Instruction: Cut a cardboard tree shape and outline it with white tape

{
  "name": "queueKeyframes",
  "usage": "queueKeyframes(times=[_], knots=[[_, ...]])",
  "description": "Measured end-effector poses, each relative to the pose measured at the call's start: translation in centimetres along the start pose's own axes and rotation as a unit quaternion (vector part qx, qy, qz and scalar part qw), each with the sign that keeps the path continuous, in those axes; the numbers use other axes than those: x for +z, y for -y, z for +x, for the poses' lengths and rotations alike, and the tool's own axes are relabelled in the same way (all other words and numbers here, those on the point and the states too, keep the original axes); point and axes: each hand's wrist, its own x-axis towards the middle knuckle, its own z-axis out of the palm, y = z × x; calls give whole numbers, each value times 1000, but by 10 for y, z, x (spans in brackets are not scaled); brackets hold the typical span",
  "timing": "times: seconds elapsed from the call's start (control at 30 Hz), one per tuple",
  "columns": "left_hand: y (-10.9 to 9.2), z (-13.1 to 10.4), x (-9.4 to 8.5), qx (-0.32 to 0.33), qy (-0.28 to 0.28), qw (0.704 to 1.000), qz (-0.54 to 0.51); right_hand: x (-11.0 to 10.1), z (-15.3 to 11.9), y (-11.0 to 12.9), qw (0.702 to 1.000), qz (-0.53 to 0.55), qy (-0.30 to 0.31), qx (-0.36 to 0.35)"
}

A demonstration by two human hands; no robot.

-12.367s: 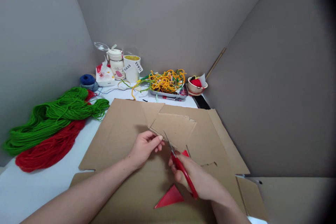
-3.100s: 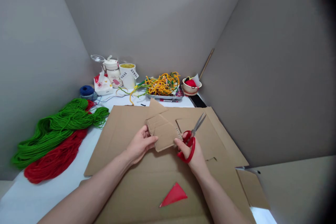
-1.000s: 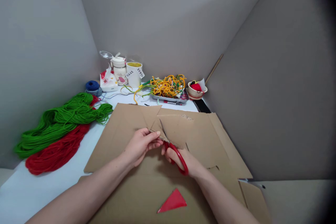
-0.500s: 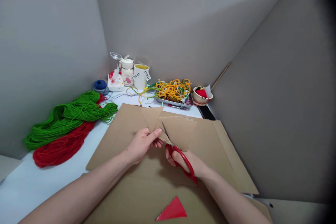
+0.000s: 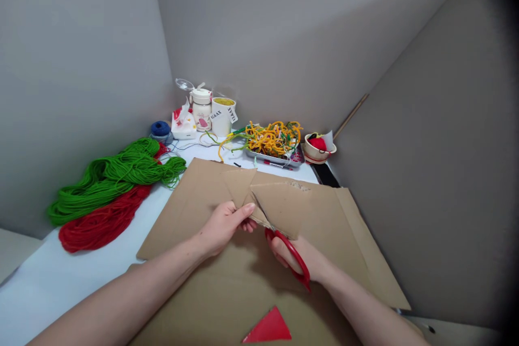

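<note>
In my right hand (image 5: pixel 298 257) is a pair of red-handled scissors (image 5: pixel 306 275), fingers through the loops. Their blades lie along the edge of a piece of cardboard (image 5: pixel 279 208) and look closed or nearly so. My left hand (image 5: pixel 229 224) pinches that cardboard between thumb and fingers, just left of the blades. Pointed flaps of the brown cardboard stick up beyond my fingertips. A red triangular piece (image 5: pixel 268 327) lies on the large cardboard sheet (image 5: pixel 214 292) below my hands.
Skeins of green yarn (image 5: pixel 109 178) and red yarn (image 5: pixel 105 221) lie at the left. Along the back stand a white bottle (image 5: pixel 201 111), a white cup (image 5: pixel 221 121), a metal tray (image 5: pixel 275 159) heaped with orange yarn, and a small bowl (image 5: pixel 318 155). Grey walls (image 5: pixel 284 38) rise behind.
The scissors' blades have closed together on the cardboard, and my right hand's fingers have drawn in around the handles. The whole view has shifted slightly.
</note>
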Motion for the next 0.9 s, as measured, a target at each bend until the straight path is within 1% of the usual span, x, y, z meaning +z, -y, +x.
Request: queueKeyframes(times=[0.1,0.27,0.37,0.4,0.47,0.6,0.67,0.77,0.9], knots=[[0,-1,1,-5,0,1000,-20,2,-1,-3,1000,4,-15,24],[0,-2,3,-12,4,999,-37,1,2,-3,998,-3,-48,-29],[1,-2,5,-11,12,999,-40,1,4,-2,997,1,-62,-36],[0,-2,5,-12,10,999,-40,2,3,-2,998,5,-61,-27],[-1,-1,5,-11,-13,999,-46,4,1,-4,998,17,-54,0],[-4,-1,3,30,-73,994,-74,7,-4,-7,997,42,-37,53],[-5,0,2,38,-80,993,-80,7,-5,-8,996,49,-29,62],[-6,2,0,25,-82,993,-83,5,-5,-5,997,50,-14,57],[-11,5,-3,17,-72,996,-47,1,-3,-1,999,28,12,41]])
